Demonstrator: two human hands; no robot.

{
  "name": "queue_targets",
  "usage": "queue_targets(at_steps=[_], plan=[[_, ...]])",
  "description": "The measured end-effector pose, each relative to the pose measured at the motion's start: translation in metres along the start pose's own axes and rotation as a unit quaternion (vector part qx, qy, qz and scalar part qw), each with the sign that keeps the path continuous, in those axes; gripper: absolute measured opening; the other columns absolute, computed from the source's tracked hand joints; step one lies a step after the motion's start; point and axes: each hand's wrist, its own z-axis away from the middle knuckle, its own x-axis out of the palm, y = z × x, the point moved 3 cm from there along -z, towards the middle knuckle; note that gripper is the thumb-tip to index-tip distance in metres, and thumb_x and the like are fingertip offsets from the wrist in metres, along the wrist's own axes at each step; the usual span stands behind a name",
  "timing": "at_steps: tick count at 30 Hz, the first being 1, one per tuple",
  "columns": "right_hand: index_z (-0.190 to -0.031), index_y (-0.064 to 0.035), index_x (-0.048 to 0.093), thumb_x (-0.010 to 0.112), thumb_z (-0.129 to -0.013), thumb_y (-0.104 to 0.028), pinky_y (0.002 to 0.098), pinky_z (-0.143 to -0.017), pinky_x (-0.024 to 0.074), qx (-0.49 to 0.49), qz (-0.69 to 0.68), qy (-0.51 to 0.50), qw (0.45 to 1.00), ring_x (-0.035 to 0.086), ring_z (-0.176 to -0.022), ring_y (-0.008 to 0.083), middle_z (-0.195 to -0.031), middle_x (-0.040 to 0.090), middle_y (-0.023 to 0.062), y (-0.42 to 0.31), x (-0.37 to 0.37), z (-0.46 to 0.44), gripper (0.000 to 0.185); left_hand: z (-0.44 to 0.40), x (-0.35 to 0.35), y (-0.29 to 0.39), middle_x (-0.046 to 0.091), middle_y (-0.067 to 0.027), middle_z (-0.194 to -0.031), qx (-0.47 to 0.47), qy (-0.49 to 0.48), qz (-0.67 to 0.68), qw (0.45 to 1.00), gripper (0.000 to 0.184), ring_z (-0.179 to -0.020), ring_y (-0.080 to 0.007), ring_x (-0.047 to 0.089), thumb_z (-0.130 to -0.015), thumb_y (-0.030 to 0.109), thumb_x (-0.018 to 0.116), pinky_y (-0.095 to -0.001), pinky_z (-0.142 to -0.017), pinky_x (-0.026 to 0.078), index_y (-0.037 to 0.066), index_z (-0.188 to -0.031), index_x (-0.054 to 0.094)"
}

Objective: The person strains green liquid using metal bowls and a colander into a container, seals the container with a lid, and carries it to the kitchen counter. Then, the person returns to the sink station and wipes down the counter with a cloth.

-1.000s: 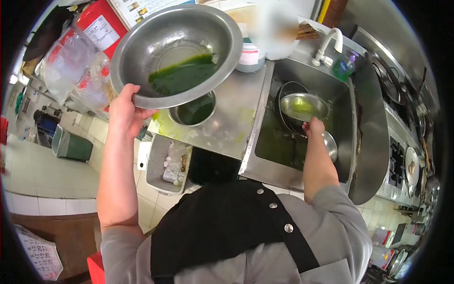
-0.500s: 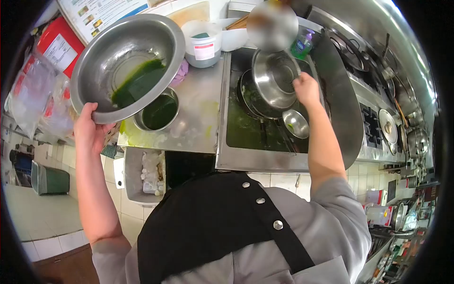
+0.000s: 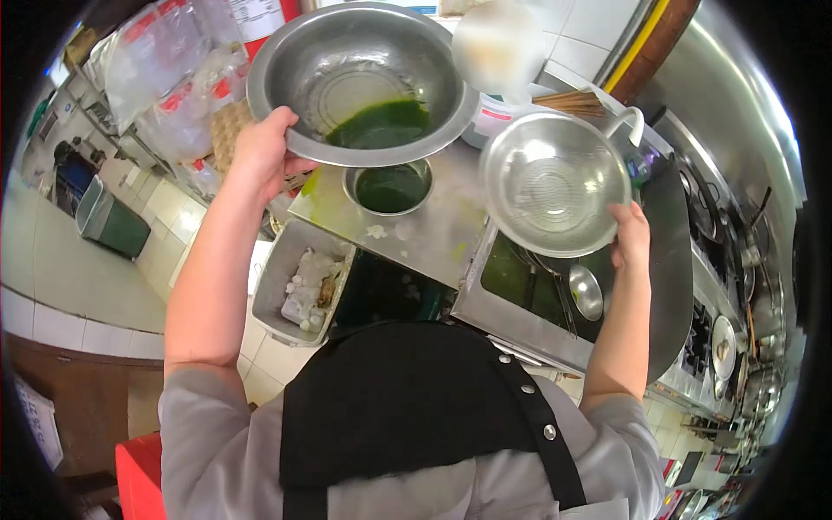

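Note:
My left hand (image 3: 267,154) grips the near left rim of a large steel basin (image 3: 299,78), which is tilted. Dark green liquid (image 3: 386,126) has pooled on its lower side. Below the basin, a small steel container (image 3: 427,195) of dark green liquid stands on the counter; the basin's rim overlaps its far side. My right hand (image 3: 631,236) holds a shiny metal bowl (image 3: 555,178) by its right rim, above the sink's edge. Its inside faces me and looks bare. A ringed pattern marks its base; whether this is holes, I cannot tell.
Green smears mark the steel counter (image 3: 433,238). To the right, the sink (image 3: 507,277) holds pan handles and a ladle (image 3: 586,292). A grey bin (image 3: 270,303) with eggshell-like white waste stands below the counter. Stoves (image 3: 698,342) line the far right.
My right hand has lifted the metal bowl out of the sink area and turned its inside toward me. The view has swung left. My left hand still holds the tilted basin, now nearer the small container.

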Motion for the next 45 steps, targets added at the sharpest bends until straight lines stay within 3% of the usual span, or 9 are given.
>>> queue_targets(at_steps=[6, 8, 12, 16, 29, 38, 41, 45], plan=[[-0.096, -0.0036, 0.056, 0.057, -0.084, -0.008, 0.0222, -0.033, 0.0331, 0.040, -0.040, -0.143, 0.988, 0.047, -0.043, 0.0091, -0.072, 0.059, 0.0026, -0.009, 0.101, 0.021, 0.012, 0.002, -0.009, 0.016, 0.064, -0.0169, -0.088, 0.013, 0.000, -0.037, 0.999, 0.035, -0.069, -0.0260, 0.067, -0.087, 0.020, 0.051, -0.0344, -0.056, 0.060, -0.012, -0.103, 0.054], [-0.095, -0.0045, 0.054, 0.055, -0.085, -0.008, 0.0237, -0.032, 0.0376, 0.075, -0.046, -0.209, 0.974, 0.045, -0.038, 0.0096, -0.066, 0.056, 0.0028, -0.008, 0.126, 0.027, 0.011, 0.001, -0.012, 0.017, 0.065, -0.0173, -0.088, 0.017, 0.004, -0.040, 0.999, 0.036, -0.068, -0.0258, 0.067, -0.087, 0.020, 0.051, -0.0339, -0.055, 0.060, -0.012, -0.104, 0.054], [-0.095, -0.0054, 0.055, 0.053, -0.085, -0.009, 0.0253, -0.035, 0.0450, 0.117, -0.056, -0.241, 0.962, 0.044, -0.037, 0.0095, -0.064, 0.056, 0.0025, -0.007, 0.166, 0.038, 0.010, 0.001, -0.018, 0.019, 0.066, -0.0175, -0.090, 0.027, 0.024, -0.038, 0.999, 0.036, -0.067, -0.0254, 0.068, -0.088, 0.019, 0.050, -0.0328, -0.052, 0.058, -0.012, -0.106, 0.054], [-0.096, -0.0071, 0.055, 0.052, -0.085, -0.009, 0.0270, -0.040, 0.0479, 0.138, -0.034, -0.243, 0.959, 0.043, -0.039, 0.0088, -0.065, 0.054, 0.0010, -0.008, 0.189, 0.045, 0.011, -0.002, -0.026, 0.014, 0.064, -0.0143, -0.088, 0.034, 0.032, -0.041, 0.998, 0.033, -0.066, -0.0245, 0.066, -0.087, 0.021, 0.052, -0.0357, -0.056, 0.058, -0.007, -0.103, 0.056], [-0.096, -0.0074, 0.052, 0.053, -0.086, -0.009, 0.0298, -0.044, 0.0501, 0.150, -0.023, -0.231, 0.961, 0.043, -0.042, 0.0090, -0.064, 0.051, 0.0004, -0.010, 0.217, 0.038, 0.011, -0.013, -0.027, 0.010, 0.065, -0.0145, -0.084, 0.118, 0.067, -0.103, 0.985, 0.033, -0.062, -0.0221, 0.066, -0.085, 0.022, 0.052, -0.0340, -0.047, 0.054, -0.007, -0.100, 0.059], [-0.097, -0.0085, 0.048, 0.052, -0.086, -0.008, 0.0310, -0.045, 0.0499, 0.126, -0.010, -0.229, 0.965, 0.043, -0.044, 0.0094, -0.067, 0.050, 0.0003, -0.026, 0.216, 0.026, 0.012, -0.018, -0.016, 0.013, 0.065, -0.0136, -0.085, 0.151, 0.092, -0.130, 0.976, 0.037, -0.061, -0.0210, 0.066, -0.087, 0.021, 0.050, -0.0324, -0.048, 0.055, -0.001, -0.117, 0.052], [-0.097, -0.0082, 0.048, 0.051, -0.086, -0.008, 0.0316, -0.045, 0.0500, 0.120, -0.005, -0.216, 0.969, 0.043, -0.044, 0.0097, -0.068, 0.050, 0.0008, -0.031, 0.217, 0.029, 0.011, -0.030, -0.016, 0.010, 0.063, -0.0182, -0.102, 0.120, 0.050, -0.146, 0.981, 0.050, -0.071, -0.0257, 0.068, -0.086, 0.020, 0.051, -0.0355, -0.052, 0.059, 0.001, -0.131, 0.042], [-0.096, -0.0079, 0.049, 0.051, -0.086, -0.008, 0.0315, -0.045, 0.0499, 0.119, -0.002, -0.216, 0.969, 0.042, -0.044, 0.0098, -0.067, 0.050, 0.0009, -0.028, 0.216, 0.025, 0.011, -0.030, -0.012, 0.012, 0.064, -0.0202, -0.100, 0.150, 0.049, -0.145, 0.977, 0.052, -0.067, -0.0268, 0.068, -0.084, 0.019, 0.052, -0.0370, -0.051, 0.058, 0.001, -0.132, 0.041]])
